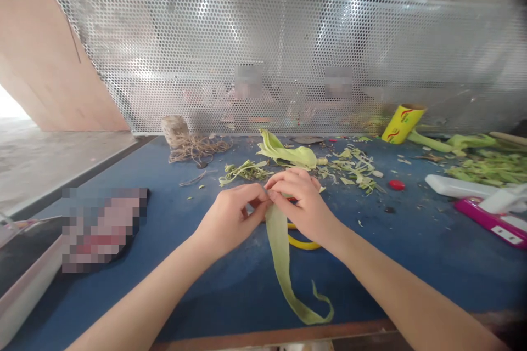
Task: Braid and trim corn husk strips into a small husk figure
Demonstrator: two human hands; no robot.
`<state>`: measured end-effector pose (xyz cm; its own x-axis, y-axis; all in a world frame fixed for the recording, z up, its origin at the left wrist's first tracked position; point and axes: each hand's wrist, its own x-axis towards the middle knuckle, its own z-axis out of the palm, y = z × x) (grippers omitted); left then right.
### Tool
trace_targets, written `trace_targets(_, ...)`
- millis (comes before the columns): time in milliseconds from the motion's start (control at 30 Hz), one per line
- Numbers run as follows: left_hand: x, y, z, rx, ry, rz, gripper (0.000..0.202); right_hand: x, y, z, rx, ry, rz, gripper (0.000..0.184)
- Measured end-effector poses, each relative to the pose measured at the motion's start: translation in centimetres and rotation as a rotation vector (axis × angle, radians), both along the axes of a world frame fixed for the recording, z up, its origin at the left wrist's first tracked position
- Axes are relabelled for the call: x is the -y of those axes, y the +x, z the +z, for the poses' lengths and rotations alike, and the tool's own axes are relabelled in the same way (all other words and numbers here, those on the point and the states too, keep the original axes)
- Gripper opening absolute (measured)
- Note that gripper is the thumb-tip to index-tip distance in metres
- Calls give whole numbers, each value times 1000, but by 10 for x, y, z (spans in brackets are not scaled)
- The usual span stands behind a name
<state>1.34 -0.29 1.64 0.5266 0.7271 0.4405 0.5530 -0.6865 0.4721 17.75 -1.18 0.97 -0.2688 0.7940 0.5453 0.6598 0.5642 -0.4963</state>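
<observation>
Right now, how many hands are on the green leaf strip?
2. The left hand pinches the green leaf strip at its top from the left; the right hand from the right.

Blue table (432,247) lies bare at near right; leaf scraps (354,167) clutter the back

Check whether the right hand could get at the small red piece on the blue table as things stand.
Probably yes: the red piece lies beside the right hand, with only table and tiny scraps between. But its fingers pinch the leaf strip with the left hand.
</observation>
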Motion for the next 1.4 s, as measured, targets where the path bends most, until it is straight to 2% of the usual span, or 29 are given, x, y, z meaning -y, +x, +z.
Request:
trace_targets(100,1,-1,-3,-60,126,-17,14,-2,0,-2,-48,-38,9,22)
trace_targets(167,1,0,-2,-67,137,-1,13,-2,0,-2,-77,-38,12,23)
trace_targets(300,-1,1,0,46,-89,91,9,-2,0,-3,-98,4,-9,23)
trace_targets(433,-5,1,-1,91,-255,96,20,0,-1,-4,-69,16,-119,21)
trace_targets(533,-5,2,-1,120,-275,103,24,1,0,-4,-45,52,-170,23)
trace_targets(767,-5,2,-1,155,-252,105,26,3,0,-4,-2,86,-132,25)
trace_targets(867,-5,2,-4,72,-134,112,25,3,-1,-4,-36,55,-122,25)
trace_targets(967,-3,2,-8,-41,205,135,22,1,-2,-5,-114,3,-114,26)
trace_targets(1033,-1,2,-9,-78,450,96,18,-1,-2,-5,-210,-60,-94,25)
trace_targets(1100,2,3,-10,-65,604,14,15,-3,-1,-4,-305,-130,-65,25)
trace_targets(1133,3,4,-10,-39,629,-16,12,-4,0,-4,-335,-148,-56,25)
trace_targets(1200,6,5,-9,34,567,-8,2,-4,1,-3,-347,-139,-65,27)
trace_targets(1300,10,8,-5,167,288,114,11,-2,3,1,-300,-83,-96,30)
trace_targets(1400,11,9,-2,316,64,201,8,1,3,3,-242,-29,-91,31)
